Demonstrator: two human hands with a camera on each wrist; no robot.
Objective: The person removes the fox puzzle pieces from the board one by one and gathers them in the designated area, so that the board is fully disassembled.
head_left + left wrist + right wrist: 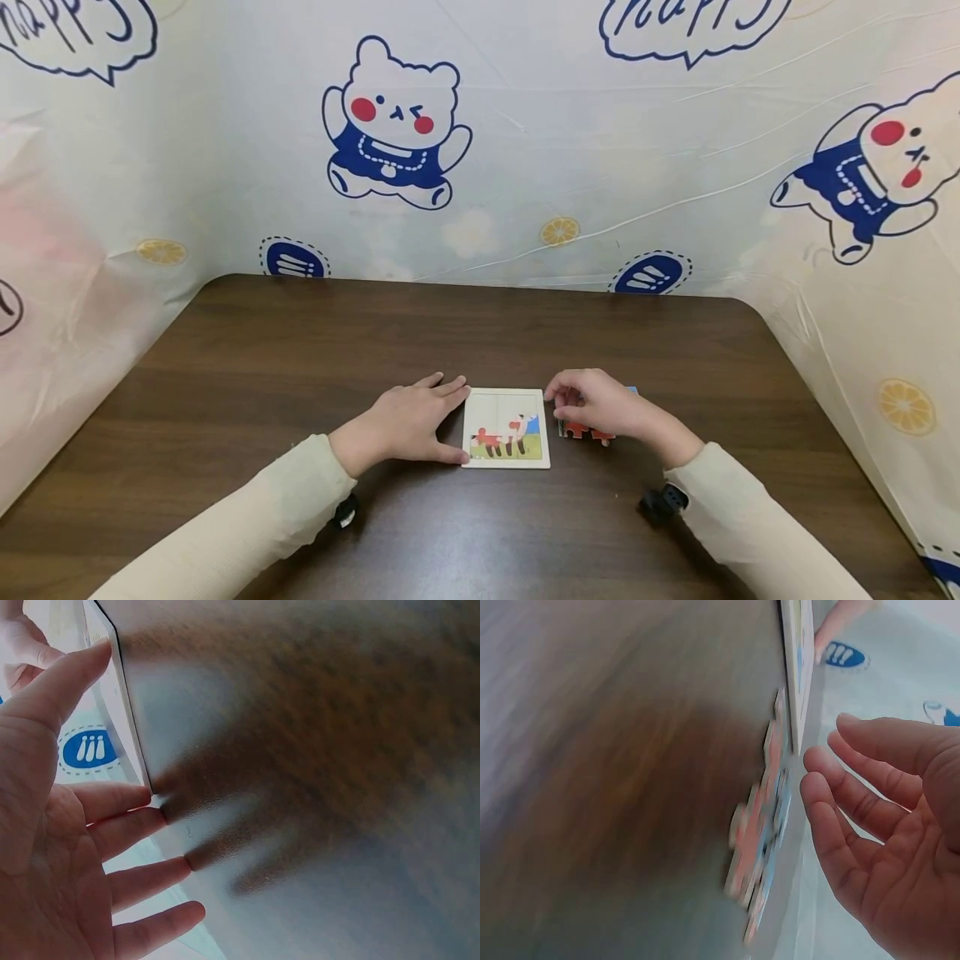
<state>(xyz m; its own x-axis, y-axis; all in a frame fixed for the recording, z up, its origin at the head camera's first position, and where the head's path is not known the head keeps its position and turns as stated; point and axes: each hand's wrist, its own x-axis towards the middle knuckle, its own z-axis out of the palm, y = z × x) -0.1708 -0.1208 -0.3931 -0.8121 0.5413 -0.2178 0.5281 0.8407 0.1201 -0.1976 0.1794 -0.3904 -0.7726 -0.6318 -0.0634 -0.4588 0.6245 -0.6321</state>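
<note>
A square jigsaw board [486, 408] with a pale frame lies on the table; pieces fitted across its lower part show a red-and-white animal on grass [510, 443], while the upper part is bare. My left hand [408, 421] lies at its left side with fingers spread, thumb by the lower left corner and fingertips by the upper left one. To the board's right, my right hand [603, 404] hovers over loose puzzle pieces [754, 832], its fingers loosely bent and nothing visible between them. In the head view that hand covers most of these red and blue pieces.
The brown wooden table [315, 333] extends around the board on all sides. Printed cloth [495, 183] with bears and orange slices hangs behind it and along both sides. Each wrist wears a dark device, such as the right wrist camera [663, 502].
</note>
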